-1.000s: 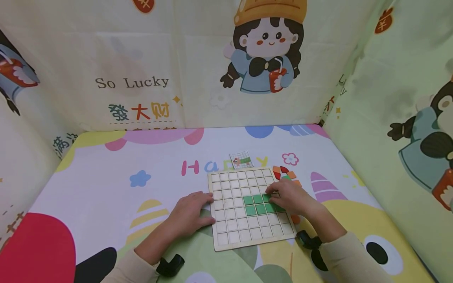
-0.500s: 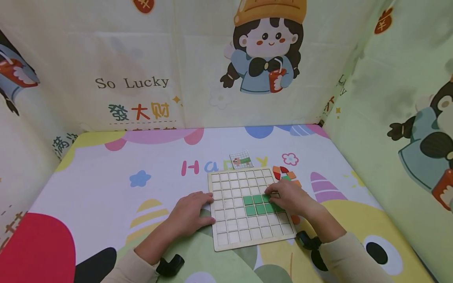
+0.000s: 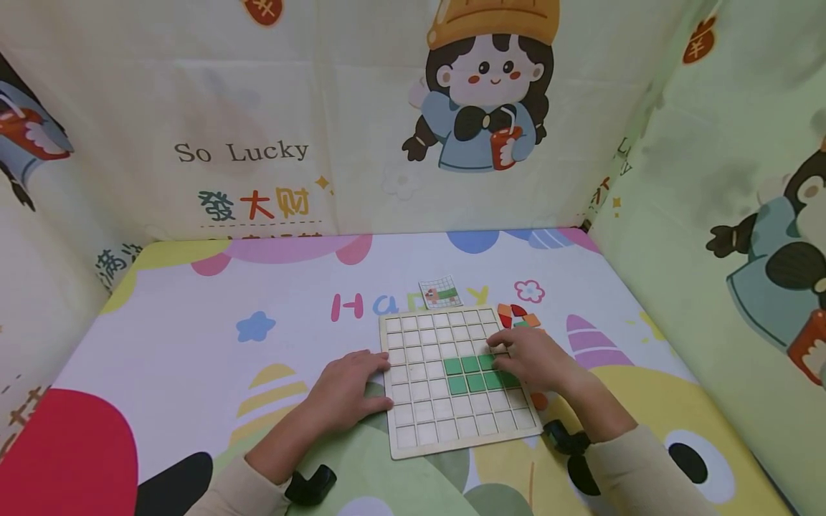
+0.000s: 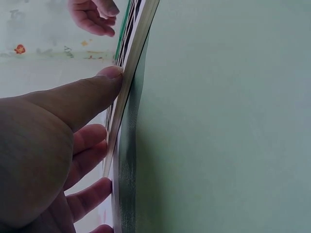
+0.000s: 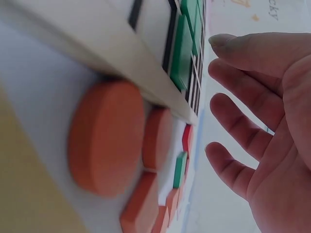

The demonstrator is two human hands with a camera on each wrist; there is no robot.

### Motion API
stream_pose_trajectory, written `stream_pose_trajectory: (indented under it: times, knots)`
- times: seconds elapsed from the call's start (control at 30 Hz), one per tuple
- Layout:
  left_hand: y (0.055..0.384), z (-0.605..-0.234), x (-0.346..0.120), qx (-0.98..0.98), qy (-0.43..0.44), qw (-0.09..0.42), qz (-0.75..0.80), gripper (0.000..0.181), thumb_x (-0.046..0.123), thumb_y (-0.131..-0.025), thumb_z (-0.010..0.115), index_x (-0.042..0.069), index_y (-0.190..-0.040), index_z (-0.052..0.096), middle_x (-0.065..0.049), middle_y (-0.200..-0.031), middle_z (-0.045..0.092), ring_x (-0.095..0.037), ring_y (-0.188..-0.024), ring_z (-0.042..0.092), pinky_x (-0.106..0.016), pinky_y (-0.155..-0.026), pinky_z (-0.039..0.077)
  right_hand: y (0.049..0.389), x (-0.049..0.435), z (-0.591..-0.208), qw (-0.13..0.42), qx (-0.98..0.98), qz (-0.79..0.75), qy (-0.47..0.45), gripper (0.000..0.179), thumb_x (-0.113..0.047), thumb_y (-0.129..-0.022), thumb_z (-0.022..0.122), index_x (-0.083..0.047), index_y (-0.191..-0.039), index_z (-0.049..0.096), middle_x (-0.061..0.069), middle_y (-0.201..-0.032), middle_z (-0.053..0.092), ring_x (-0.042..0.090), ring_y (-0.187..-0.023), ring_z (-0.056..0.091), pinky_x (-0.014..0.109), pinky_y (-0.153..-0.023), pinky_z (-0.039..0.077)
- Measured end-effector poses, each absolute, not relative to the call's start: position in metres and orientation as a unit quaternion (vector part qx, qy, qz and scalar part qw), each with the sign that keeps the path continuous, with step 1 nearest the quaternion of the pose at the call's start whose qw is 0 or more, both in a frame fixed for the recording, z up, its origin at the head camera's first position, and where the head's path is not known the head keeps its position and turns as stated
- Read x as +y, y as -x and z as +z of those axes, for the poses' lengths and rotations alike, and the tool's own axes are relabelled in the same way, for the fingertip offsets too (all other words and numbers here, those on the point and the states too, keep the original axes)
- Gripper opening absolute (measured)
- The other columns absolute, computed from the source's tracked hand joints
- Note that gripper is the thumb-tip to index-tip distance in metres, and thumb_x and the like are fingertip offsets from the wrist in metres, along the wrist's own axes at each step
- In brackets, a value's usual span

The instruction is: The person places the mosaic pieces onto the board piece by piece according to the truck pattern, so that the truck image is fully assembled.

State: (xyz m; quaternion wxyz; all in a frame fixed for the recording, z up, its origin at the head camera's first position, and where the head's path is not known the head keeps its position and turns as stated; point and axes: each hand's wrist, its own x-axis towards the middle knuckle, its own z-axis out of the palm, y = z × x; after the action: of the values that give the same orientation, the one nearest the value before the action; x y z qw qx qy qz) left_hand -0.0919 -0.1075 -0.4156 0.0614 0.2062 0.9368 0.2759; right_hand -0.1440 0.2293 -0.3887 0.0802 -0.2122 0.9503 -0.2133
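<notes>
A wooden grid board (image 3: 422, 433) lies flat on the table. Two rows of green square tiles (image 3: 471, 364) fill cells at its middle right. My left hand (image 3: 345, 390) rests by the board's left side; in the left wrist view its thumb (image 4: 99, 90) touches the board's edge. Over the right part of the grid hovers my right hand (image 3: 538, 358), partly covering the green tiles. The right wrist view shows its fingers (image 5: 235, 121) loosely bent, with nothing between them and the thumb.
Beyond the board lies a small card (image 3: 440, 292) with a gridded picture. Loose red, orange and green pieces (image 3: 505, 313) are scattered off the board's right side, among them a round orange disc (image 5: 107, 138). Patterned cloth walls (image 3: 361, 129) enclose the table.
My right hand has shifted slightly to the right, its fingertips drawing away from the green tiles. The left hand and the board stay where they were.
</notes>
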Motion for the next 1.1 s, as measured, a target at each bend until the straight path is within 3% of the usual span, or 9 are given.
stream_pose_trajectory:
  times: [0.23, 0.6, 1.1]
  knots:
    - [0.091, -0.416, -0.108, 0.936, -0.21, 0.059, 0.278, 0.051, 0.029, -0.083, 0.082, 0.008, -0.127, 0.065, -0.005, -0.137, 0.059, -0.034, -0.13, 0.049, -0.057, -0.103, 0.038, 0.148, 0.244, -0.386, 0.071, 0.955, -0.226, 0.18, 0.036, -0.016, -0.088, 0.074, -0.007, -0.123, 0.069, 0.012, -0.115, 0.066, 0.036, -0.107, 0.06, 0.053, -0.087, 0.051]
    - [0.092, -0.417, -0.108, 0.937, -0.208, 0.063, 0.274, 0.051, 0.029, -0.083, 0.082, 0.009, -0.127, 0.064, -0.005, -0.138, 0.059, -0.034, -0.131, 0.048, -0.057, -0.103, 0.037, 0.156, 0.271, -0.391, 0.029, 0.967, -0.189, 0.171, 0.039, -0.017, -0.089, 0.072, -0.001, -0.124, 0.067, 0.019, -0.119, 0.066, 0.043, -0.111, 0.056, 0.059, -0.094, 0.046]
    - [0.092, -0.416, -0.108, 0.936, -0.208, 0.061, 0.276, 0.051, 0.029, -0.083, 0.082, 0.008, -0.126, 0.065, -0.005, -0.138, 0.059, -0.033, -0.13, 0.049, -0.055, -0.104, 0.038, 0.151, 0.272, -0.396, 0.042, 0.977, -0.162, 0.136, 0.041, -0.023, -0.089, 0.07, -0.003, -0.126, 0.068, 0.023, -0.12, 0.064, 0.048, -0.118, 0.05, 0.061, -0.092, 0.046]
